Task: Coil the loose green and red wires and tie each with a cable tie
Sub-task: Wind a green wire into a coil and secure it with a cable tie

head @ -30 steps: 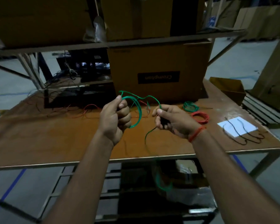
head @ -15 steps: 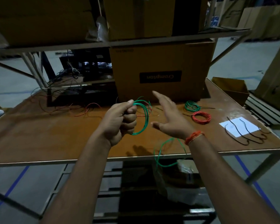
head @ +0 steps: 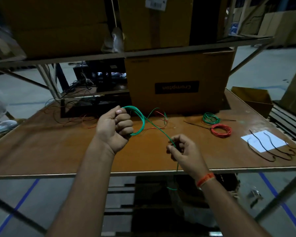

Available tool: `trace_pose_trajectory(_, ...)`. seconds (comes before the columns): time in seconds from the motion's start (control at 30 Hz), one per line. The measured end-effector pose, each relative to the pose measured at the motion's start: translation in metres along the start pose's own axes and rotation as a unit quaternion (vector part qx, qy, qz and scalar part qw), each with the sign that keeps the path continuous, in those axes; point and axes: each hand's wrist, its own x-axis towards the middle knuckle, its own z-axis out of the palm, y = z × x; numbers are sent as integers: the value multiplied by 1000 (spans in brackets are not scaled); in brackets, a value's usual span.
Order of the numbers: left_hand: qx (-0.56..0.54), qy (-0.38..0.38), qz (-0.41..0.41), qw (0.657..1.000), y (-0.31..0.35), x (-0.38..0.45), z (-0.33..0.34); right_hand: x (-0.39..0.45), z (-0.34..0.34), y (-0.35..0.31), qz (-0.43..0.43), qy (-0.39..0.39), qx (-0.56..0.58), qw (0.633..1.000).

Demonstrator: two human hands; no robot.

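Note:
My left hand [head: 115, 129] grips a part-wound coil of green wire [head: 141, 119] above the brown table [head: 41, 151]. The wire's free length runs down and to the right into my right hand [head: 183, 151], which pinches it near the table's front edge; the tail hangs below the edge. A finished green coil [head: 210, 118] and a red coil [head: 221, 130] lie at the right, each with a black tie. Several black cable ties [head: 270, 147] lie on a white sheet [head: 263, 140]. Loose red wires [head: 89, 120] lie behind my left hand.
A large cardboard box [head: 178, 82] stands at the back of the table under a metal shelf with more boxes. Dark equipment with cables sits at the back left. A small open carton [head: 253, 98] is at the far right.
My right hand, open and raised beside the coil half a second ago, has dropped toward the front edge and now pinches the green wire. The left hand keeps holding the coil.

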Motion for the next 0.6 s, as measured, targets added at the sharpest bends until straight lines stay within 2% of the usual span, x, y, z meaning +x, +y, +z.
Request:
trace_pose_trajectory(0.07,-8,57,34,998,1,4,-6,-5,-1,7,0,70,-8,998)
trace_pose_trajectory(0.13,1,105,61,993,0,9,-10,-7,-5,11,-36,110,-101,988)
trace_pose_trajectory(0.2,39,128,76,988,-6,13,-12,-8,-9,7,-96,60,-222,968)
trace_pose_trajectory(0.27,111,136,86,981,-17,17,-14,-10,-6,-6,-150,-50,-293,943)
trace_pose_trajectory(0.33,241,127,107,956,-30,19,-16,-10,0,-24,-214,-99,-319,918)
trace_pose_trajectory(0.43,421,81,125,895,-50,14,-18,-7,4,-50,-292,-80,-298,906)
trace_pose_trajectory(0.6,499,7,87,862,-71,0,-18,6,2,-70,-310,-47,-281,907)
